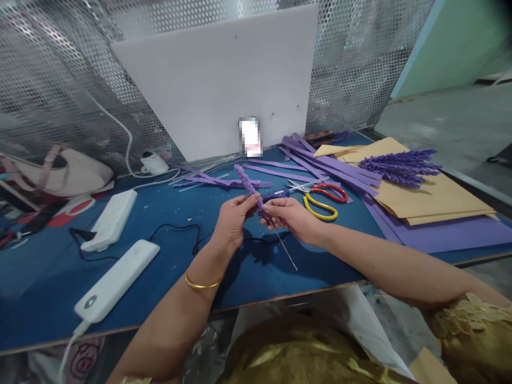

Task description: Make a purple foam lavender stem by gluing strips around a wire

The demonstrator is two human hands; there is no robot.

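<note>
Between both hands is a purple artificial lavender stem [245, 179], its ruffled head pointing up and away to the left. A thin wire stalk sticks out below it toward the table's front edge. My left hand [237, 216] pinches the flower's lower part between thumb and fingers. Right beside it, my right hand [288, 216] has its fingertips closed on the base of the flower where the wire comes out. Just behind the hands lies a dark blue tool [277, 195], perhaps a glue gun, partly hidden by them. Scissors [322, 197] with one red and one yellow handle rest to the right.
Purple strips [328, 162] lie behind the hands and to the right. Finished lavender stems [404, 166] rest on tan sheets [436, 200]. White power strips [118, 280] with cords lie at left. A phone [250, 137] leans on a white board [224, 80].
</note>
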